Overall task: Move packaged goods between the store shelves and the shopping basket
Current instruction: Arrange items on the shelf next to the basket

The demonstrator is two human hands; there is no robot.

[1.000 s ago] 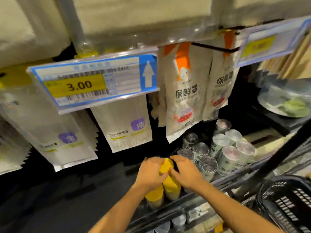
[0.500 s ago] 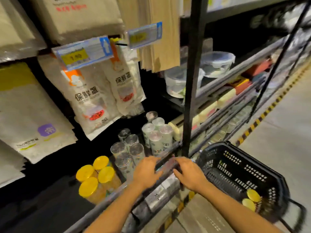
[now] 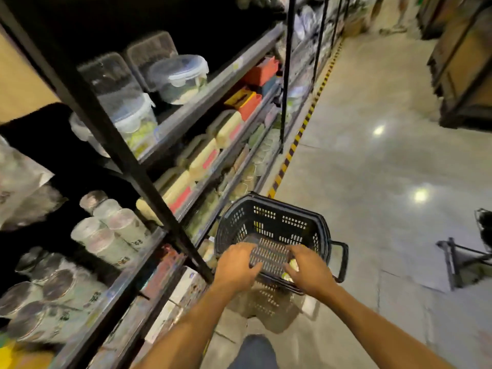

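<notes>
Fingers (image 3: 253, 267) on left hand (image 3: 235, 265) and right hand (image 3: 310, 271) were spread, holding nothing, over the black perforated plastic basket (image 3: 269, 209); best move was wrapping one yellow-lidded jar (image 3: 293, 263) whole

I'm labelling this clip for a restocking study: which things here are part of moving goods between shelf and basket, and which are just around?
In the job:
- black shopping basket
- yellow-lidded jars inside it
- left hand and right hand, both over the basket

Just around:
- grey-lidded jars on the shelf
- clear lidded containers
- red boxes
- metal stand on the floor
</notes>
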